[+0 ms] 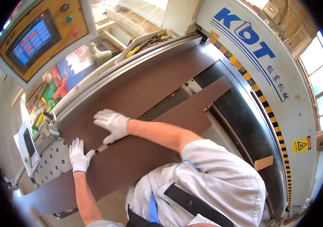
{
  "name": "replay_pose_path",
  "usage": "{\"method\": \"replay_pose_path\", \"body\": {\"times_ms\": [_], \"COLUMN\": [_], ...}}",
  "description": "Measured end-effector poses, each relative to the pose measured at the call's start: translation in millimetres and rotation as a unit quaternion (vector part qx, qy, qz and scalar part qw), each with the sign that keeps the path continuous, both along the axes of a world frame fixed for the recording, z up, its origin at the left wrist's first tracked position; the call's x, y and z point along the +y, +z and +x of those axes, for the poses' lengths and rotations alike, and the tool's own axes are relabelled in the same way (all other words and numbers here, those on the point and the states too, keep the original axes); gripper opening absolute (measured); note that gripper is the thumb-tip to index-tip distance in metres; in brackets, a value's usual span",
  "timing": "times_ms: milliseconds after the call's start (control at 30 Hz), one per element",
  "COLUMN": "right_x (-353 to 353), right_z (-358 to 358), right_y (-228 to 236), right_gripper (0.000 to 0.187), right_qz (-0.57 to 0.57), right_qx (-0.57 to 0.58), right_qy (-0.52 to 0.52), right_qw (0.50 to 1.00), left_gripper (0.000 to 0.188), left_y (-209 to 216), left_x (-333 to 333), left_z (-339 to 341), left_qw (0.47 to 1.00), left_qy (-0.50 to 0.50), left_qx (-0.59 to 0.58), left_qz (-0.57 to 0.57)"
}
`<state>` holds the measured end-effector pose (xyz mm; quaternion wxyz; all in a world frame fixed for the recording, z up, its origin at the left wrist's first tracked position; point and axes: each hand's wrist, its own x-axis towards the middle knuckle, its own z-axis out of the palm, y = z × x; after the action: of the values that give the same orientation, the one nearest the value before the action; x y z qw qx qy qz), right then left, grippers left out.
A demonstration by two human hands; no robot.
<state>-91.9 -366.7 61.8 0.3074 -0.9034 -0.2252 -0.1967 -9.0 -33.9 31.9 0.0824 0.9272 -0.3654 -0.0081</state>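
Observation:
Two long brown boards lie on the bed of a large machine, with a strip of the dark bed showing between them. My right hand (112, 124), in a white work glove, rests on the far board (146, 83) near its inner edge, fingers stretched out and thumb apart. My left hand (80, 156), gloved too, lies with fingers extended at that board's left end, beside the near board (131, 160). Whether its fingertips press on the far board I cannot tell. The far board runs alongside a metal fence (131, 68). The near board passes in front of my body, its right part beyond my right forearm.
A control panel (32, 39) with a screen and buttons stands at upper left. Behind the fence are a tray of tools (146, 44) and assorted hand tools. A white machine beam (278, 87) with a yellow-black striped edge spans the right. A small wood offcut (263, 163) lies there.

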Motion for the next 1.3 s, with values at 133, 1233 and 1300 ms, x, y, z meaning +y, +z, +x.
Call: {"method": "replay_pose_path", "body": {"times_ms": [133,1233,1300], "right_x": [-165.8,-287.6,-277.4], "right_z": [-69.7,-127.1,-107.8], "right_y": [17.0,-23.5,-12.6], "right_gripper": [0.091,0.08,0.087], "right_qz": [-0.096,-0.094,-0.035], "right_qx": [0.093,0.044,0.075], "right_qy": [-0.149,-0.409,-0.366], "right_qw": [0.98,0.907,0.927], "left_gripper": [0.084,0.094,0.086], "left_y": [-15.3,279.6,283.5], "left_x": [3.6,-350.4,-297.8], "left_z": [-1.8,125.4,171.0], "left_qw": [1.0,0.916,0.867], "left_qy": [-0.003,0.08,0.081], "left_qx": [-0.001,-0.386,-0.477], "left_qz": [-0.004,0.069,0.115]}}
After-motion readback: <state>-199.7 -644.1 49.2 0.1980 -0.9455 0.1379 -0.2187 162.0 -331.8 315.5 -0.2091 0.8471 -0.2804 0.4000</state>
